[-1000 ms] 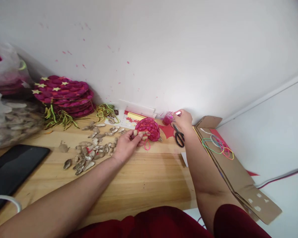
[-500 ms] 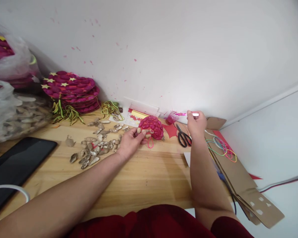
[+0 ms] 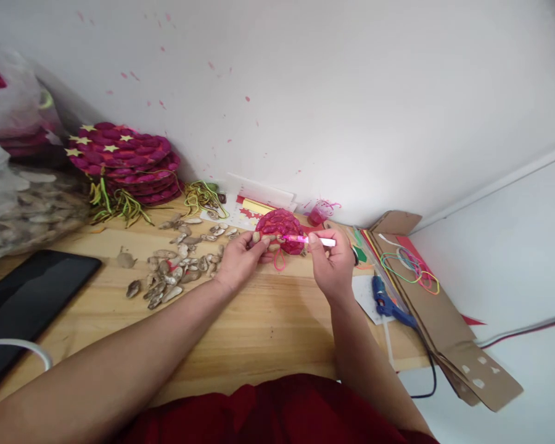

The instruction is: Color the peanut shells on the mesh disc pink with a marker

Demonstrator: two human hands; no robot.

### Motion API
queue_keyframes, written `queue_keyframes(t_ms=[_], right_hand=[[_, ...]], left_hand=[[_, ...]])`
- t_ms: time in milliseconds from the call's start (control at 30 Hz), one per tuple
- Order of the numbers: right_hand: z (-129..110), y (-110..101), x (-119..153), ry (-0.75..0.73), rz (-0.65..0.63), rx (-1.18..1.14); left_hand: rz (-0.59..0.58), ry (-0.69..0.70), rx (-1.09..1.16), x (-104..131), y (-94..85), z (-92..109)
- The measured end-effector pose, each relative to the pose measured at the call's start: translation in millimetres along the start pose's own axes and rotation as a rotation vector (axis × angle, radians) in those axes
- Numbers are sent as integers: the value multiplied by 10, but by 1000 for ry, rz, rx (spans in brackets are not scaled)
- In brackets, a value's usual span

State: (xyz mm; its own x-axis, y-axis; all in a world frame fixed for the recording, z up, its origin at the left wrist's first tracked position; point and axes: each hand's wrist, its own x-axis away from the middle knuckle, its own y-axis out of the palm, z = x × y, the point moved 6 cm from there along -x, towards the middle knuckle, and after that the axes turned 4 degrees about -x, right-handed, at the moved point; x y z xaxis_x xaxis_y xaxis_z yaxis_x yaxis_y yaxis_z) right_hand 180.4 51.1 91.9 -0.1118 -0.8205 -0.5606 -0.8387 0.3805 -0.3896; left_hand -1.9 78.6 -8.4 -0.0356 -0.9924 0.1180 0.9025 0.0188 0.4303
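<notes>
My left hand [image 3: 243, 258] grips the near left edge of a round piece covered in peanut shells [image 3: 280, 222], most of them painted magenta. Bare tan shells show beside my fingers, and a pink cord loop [image 3: 280, 261] hangs from its near edge. Between the fingers of my right hand [image 3: 332, 265] is a white-handled paintbrush [image 3: 321, 242]. Its pink-coated end points left and meets the unpainted shells, as far as I can see. A clear cup of pink paint [image 3: 320, 213] stands behind the piece, against the wall. My right hand mostly hides the scissors.
Loose peanut shells [image 3: 171, 277] lie left of my left hand. Farther left are stacked magenta discs with yellow stars [image 3: 124, 157], a bag of shells [image 3: 46, 203] and a black tablet [image 3: 37, 308]. On the right are a blue glue gun [image 3: 388, 303], cardboard [image 3: 444, 314] and coloured cords [image 3: 411, 268].
My right hand has come left and down from beside the paint cup, bringing the paintbrush onto the shells. The glue gun now shows. My left hand keeps its hold.
</notes>
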Motion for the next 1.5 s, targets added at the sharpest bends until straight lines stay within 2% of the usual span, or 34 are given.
queue_keyframes(t_ms=[367, 600, 1333, 1500], right_hand=[[-80, 58, 43, -92, -18, 83], [-17, 86, 46, -61, -48, 94], [29, 1, 24, -29, -27, 120], [-31, 46, 50, -108, -51, 96]], left_hand=[[7, -6, -56, 6, 4, 5], [1, -6, -44, 18, 17, 13], [23, -11, -3, -14, -25, -1], [17, -20, -21, -12, -15, -7]])
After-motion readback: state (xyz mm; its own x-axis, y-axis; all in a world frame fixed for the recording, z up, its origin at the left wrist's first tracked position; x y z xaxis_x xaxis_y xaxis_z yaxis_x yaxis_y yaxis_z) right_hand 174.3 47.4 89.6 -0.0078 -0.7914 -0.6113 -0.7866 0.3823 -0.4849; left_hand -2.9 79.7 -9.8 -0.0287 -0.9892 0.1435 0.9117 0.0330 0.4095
